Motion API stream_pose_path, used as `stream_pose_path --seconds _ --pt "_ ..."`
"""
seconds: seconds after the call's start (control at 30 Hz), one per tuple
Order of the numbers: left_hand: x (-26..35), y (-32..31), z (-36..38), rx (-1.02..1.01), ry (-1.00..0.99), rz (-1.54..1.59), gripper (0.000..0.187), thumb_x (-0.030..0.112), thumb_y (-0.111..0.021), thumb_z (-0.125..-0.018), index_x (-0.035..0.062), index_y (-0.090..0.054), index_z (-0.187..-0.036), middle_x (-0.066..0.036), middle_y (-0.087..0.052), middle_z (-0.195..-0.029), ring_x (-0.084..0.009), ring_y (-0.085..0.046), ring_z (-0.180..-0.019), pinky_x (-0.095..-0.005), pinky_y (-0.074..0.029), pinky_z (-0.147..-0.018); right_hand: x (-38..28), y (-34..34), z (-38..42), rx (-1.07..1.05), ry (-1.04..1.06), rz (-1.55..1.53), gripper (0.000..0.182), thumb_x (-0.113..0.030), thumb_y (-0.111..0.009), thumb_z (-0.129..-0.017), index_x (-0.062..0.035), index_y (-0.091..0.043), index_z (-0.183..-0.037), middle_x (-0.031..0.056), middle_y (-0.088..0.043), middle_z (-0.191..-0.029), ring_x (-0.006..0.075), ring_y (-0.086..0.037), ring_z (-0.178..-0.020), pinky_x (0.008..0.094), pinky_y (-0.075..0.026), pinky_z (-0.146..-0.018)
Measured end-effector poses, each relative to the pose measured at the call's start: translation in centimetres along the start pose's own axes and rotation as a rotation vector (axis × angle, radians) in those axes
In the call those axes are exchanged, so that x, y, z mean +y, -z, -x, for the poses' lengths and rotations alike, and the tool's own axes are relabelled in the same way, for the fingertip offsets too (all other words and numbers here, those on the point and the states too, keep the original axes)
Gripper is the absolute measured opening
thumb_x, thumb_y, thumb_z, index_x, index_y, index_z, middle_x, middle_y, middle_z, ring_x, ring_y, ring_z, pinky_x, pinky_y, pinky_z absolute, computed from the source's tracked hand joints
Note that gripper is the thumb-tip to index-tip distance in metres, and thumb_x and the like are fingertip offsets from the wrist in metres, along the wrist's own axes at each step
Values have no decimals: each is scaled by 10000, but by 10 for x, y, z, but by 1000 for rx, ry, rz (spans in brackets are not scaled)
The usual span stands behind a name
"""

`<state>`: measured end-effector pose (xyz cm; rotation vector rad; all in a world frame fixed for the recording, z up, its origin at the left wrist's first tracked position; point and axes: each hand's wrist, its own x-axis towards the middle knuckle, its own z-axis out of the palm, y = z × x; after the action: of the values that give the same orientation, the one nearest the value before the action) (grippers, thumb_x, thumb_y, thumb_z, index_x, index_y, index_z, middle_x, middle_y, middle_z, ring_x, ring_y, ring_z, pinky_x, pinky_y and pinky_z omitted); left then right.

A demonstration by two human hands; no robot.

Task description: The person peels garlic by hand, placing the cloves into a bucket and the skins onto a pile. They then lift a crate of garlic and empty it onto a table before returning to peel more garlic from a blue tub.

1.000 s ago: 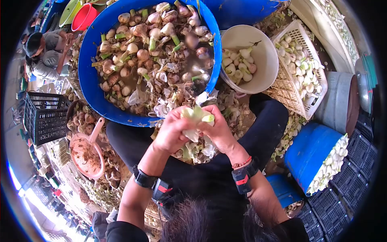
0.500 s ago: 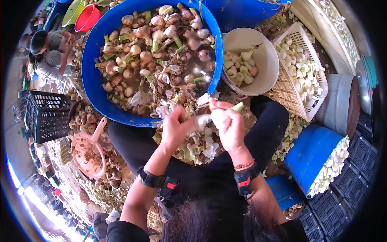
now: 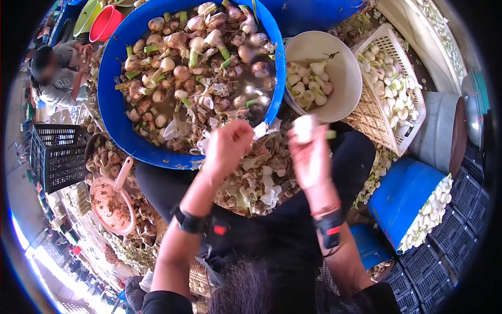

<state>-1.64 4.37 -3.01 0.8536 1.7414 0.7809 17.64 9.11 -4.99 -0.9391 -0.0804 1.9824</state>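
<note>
My right hand (image 3: 312, 161) is closed on a peeled white garlic bulb (image 3: 304, 129), slightly blurred, with a green stem stub pointing right. It is just below the white bucket (image 3: 348, 86), which holds several pale garlic bulbs (image 3: 309, 86). My left hand (image 3: 228, 148) has curled fingers by the near rim of the blue tub (image 3: 159, 158); whatever is in them, if anything, is hidden. Unpeeled garlic bulbs (image 3: 181, 73) with cut stems sit in murky water in the tub. Loose garlic skins (image 3: 266, 180) lie heaped between my legs.
A white crate (image 3: 374, 118) of peeled garlic stands at the right, near a tipped blue barrel (image 3: 405, 193) with more garlic. At left are a pink strainer (image 3: 130, 201), a black crate (image 3: 57, 162) and a seated person (image 3: 60, 73).
The right hand with the garlic bulb has moved up and right toward the bucket. My left hand has come apart from it, up toward the tub rim. The view has shifted slightly.
</note>
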Motion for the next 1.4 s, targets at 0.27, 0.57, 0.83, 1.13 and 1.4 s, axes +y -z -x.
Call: stream_pose_path --seconds 0.27,0.57,0.83,1.13,1.4 --pt "-66 -4 -164 -476 -27 -955 496 204 -616 -706 159 -522 -1191 -168 -608 -1065 -350 -566 -1002 -412 -443 -867 -116 21 -36 6 155 -124 430 -356 -445 -931 -1 -456 -1175 166 -558 -1081 261 -544 -1007 376 -459 -885" --pt "-24 36 -73 -176 303 -71 448 246 -633 -766 -24 -490 -1094 -121 -616 -961 -202 -579 -934 -322 -455 -826 15 -29 -3 -268 49 733 439 -192 -570 -884 -8 -417 -1253 117 -527 -1114 159 -560 -941 283 -467 -812" --pt "-4 22 31 52 -147 85 257 86 -578 -855 8 -595 -1099 -80 -586 -905 -134 -573 -790 -245 -469 -704 44 -42 18 -560 274 1109 703 -40 -688 -741 -47 -317 -1338 152 -448 -1185 294 -496 -1075 347 -419 -911" --pt "30 14 45 210 -99 -176 133 112 -615 -718 -15 -644 -743 -47 -578 -593 -121 -550 -541 -251 -451 -549 36 -52 37 -589 551 1589 730 -56 -699 -709 -62 -323 -1335 165 -496 -1038 349 -534 -915 375 -467 -787" --pt "15 19 39 -59 268 682 104 103 -527 -830 24 -574 -779 -1 -536 -644 -53 -475 -533 -190 -380 -482 45 -33 34 -318 -435 289 414 -403 -494 -900 -82 -461 -1159 18 -556 -948 82 -547 -761 248 -450 -656"
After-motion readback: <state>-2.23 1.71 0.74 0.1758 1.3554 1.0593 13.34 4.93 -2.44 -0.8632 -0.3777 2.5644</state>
